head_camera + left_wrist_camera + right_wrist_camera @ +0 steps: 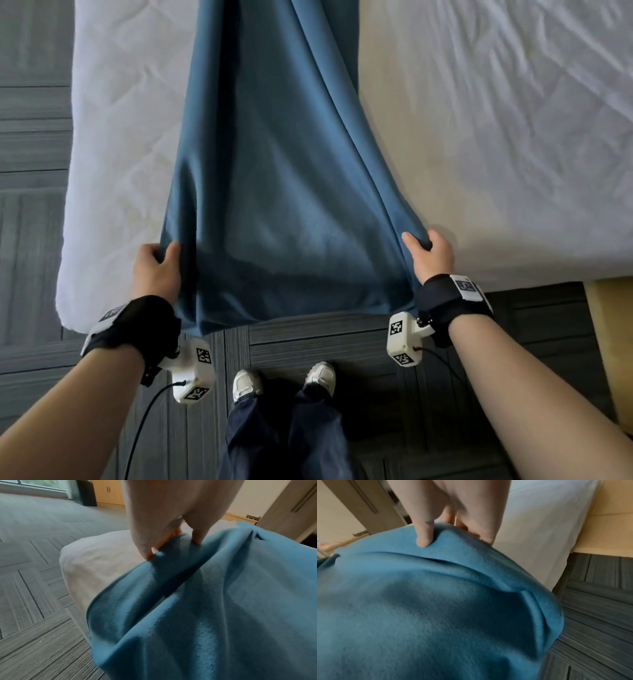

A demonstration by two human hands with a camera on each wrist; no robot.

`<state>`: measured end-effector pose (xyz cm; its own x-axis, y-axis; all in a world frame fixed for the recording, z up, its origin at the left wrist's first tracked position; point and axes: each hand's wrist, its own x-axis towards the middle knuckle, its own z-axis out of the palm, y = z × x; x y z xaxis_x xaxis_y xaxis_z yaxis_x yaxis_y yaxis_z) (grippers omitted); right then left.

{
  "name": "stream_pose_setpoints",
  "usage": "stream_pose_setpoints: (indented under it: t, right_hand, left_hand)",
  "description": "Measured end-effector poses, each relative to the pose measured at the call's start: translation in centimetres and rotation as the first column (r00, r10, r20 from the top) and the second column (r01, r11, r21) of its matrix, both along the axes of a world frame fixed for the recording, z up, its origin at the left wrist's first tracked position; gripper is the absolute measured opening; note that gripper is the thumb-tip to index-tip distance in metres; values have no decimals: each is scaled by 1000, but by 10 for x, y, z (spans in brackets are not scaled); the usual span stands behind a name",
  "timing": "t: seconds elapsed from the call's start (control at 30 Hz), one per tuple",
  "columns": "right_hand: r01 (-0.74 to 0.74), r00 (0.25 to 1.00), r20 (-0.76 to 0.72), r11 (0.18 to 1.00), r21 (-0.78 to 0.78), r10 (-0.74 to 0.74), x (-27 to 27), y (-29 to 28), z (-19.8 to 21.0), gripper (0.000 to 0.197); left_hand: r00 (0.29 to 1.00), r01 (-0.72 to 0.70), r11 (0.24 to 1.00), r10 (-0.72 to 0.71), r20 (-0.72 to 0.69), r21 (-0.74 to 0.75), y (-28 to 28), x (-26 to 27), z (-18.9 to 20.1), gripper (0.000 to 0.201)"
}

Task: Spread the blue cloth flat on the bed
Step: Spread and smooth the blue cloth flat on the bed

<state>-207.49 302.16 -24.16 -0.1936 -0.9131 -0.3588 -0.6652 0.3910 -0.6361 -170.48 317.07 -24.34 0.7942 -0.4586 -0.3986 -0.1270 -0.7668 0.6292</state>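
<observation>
- Head view: the left hand (156, 270) grips the near left edge of the soft blue fabric cloth (274, 192), thumb on top and fingers curled under.
- The right hand (430, 255) clamps the near right edge the same way, well apart from the left.
- Between the hands the cloth hangs over the foot of the white-sheeted bed (496, 144); beyond them it narrows into long folds.
- Below the hands lies grey striped carpet floor (342, 342).

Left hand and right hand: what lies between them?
In the head view, only the blue cloth stretches between the left hand and the right hand; each grips one side of it, above the bed.
</observation>
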Motion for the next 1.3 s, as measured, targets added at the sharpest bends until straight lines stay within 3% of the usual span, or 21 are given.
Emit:
stream_pose_setpoints:
  t: [0.07, 0.13, 0.23, 0.3, 0.37, 0.43, 0.5, 0.63, 0.8, 0.87, 0.93, 1.03, 1.17, 1.3]
  right_hand:
    - [81, 996, -23, 990, -119, -84, -11, -4, 9, 21]
    - [160, 977, -98, 958, -238, -187, -35, -15, 23, 26]
    - [183, 948, -184, 920, -346, -258, -75, -38, 42, 28]
    - [150, 939, -260, 947, -284, -227, -89, -46, 43, 29]
    - [82, 939, -328, 994, -76, -103, -95, -44, 33, 31]
    - [36, 964, -267, 991, 127, -1, -96, -36, 19, 33]
    - [47, 985, -173, 981, 190, -13, -93, -26, 6, 34]
    - [73, 981, -185, 992, 103, -53, -82, -14, -5, 29]
    - [129, 950, -237, 945, -302, -205, -103, -26, 19, 23]
    - [118, 948, -258, 959, -257, -186, -113, -32, 24, 22]
    - [75, 955, -285, 996, -42, -84, -118, -35, 20, 23]
    - [-19, 979, -194, 972, 236, 66, -121, -33, 8, 24]
    - [-30, 974, -218, 989, 145, 62, -110, -25, -7, 26]
    - [52, 959, -275, 997, -64, -68, -109, -27, -5, 27]
  left_hand:
    - [1000, -24, 999, 25, 18, -29, 3, 3, 6, 19]
    - [995, -67, 997, 70, 65, -41, 14, 12, 16, 23]
    - [983, -89, 996, 89, 161, -6, 33, 19, 27, 25]
    - [995, -25, 1000, 25, 95, 5, 36, 14, 24, 17]
    - [999, 21, 999, -19, -34, 48, 34, 6, 14, 15]
    - [994, 24, 997, -15, -111, 76, 29, 2, 3, 26]
    - [998, 31, 996, -26, -63, 82, 24, -1, -5, 33]
    - [998, 52, 998, -53, 20, 19, 11, -4, -8, 33]
    - [991, -94, 995, 90, 102, 30, 19, 16, 3, 32]
    - [986, -83, 995, 73, 150, 61, 25, 21, 6, 31]
    - [982, -92, 992, 77, 174, 83, 25, 22, 8, 33]
    - [985, -98, 982, 73, 159, 159, 18, 24, 6, 36]
    - [992, -10, 980, -15, 125, 198, 14, 22, 1, 40]
    - [984, -77, 985, 51, 170, 155, 28, 26, -1, 42]
